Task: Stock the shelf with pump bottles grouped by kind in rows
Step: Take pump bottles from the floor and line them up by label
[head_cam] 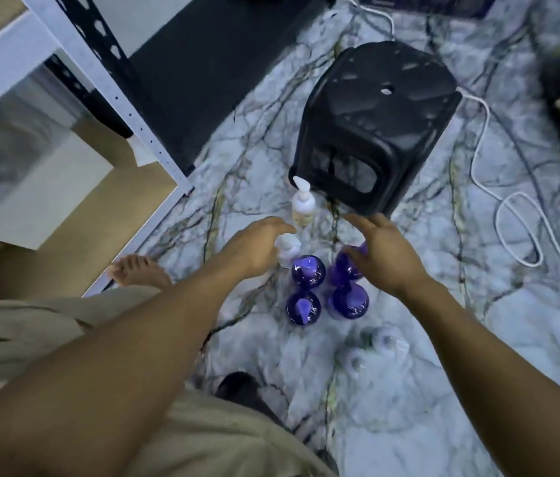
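Four glossy purple pump bottles (303, 307) stand squared on the marble floor (409, 339); my left hand (259, 247) and right hand (383, 251) hover above them, fingers loose, gripping nothing.

Four pump bottles (307, 271) stand on the floor (409, 390) in two rows of two. Just behind them, on the left, stands a smaller bottle (287, 251), and behind it a taller bottle (302, 205) (close before the stool (375, 122)). The shelf (110, 87) is at the far left. A cable (516, 232) lies to the right of the stool.
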Available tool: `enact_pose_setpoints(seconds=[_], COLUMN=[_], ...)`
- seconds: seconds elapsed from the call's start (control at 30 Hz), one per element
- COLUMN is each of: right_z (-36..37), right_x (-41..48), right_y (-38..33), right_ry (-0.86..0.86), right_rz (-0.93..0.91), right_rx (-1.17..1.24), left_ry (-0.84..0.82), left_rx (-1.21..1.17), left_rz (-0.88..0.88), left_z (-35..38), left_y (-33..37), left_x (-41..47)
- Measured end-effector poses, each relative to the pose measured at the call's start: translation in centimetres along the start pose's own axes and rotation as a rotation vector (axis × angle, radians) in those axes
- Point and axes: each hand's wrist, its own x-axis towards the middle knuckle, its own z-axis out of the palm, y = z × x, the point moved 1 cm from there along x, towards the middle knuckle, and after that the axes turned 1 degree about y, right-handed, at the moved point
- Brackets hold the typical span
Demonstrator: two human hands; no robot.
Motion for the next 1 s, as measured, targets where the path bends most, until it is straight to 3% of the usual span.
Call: enact_pose_setpoints(seconds=[0.2,0.43,0.73,1.0], right_z=[0.7,3.7,3.4,-3.3], right_x=[8.1,16.3,14.8,11.2], right_y=[-3.7,-5.6,-7.3,-13.2], right_ry=[-0.082,-0.207,-0.190,-0.214], right_rz=[-0.079,0.086,0.192,-0.037], right_rx=[0.009,-0.008,-0.069,-0.105], left_ry=[-0.069,-0.011,0.033,0.151], left_rx=[0.113,0.008,-0.125,-0.210], left_rz=[0.106,0.007,-0.089,-0.176], left_z=[1.5,2.5,0.7,-5.3], left_y=[-1.1,-4.0,-6.0,-4.9], left_x=[2.9,2.8,0.1,-4.9])
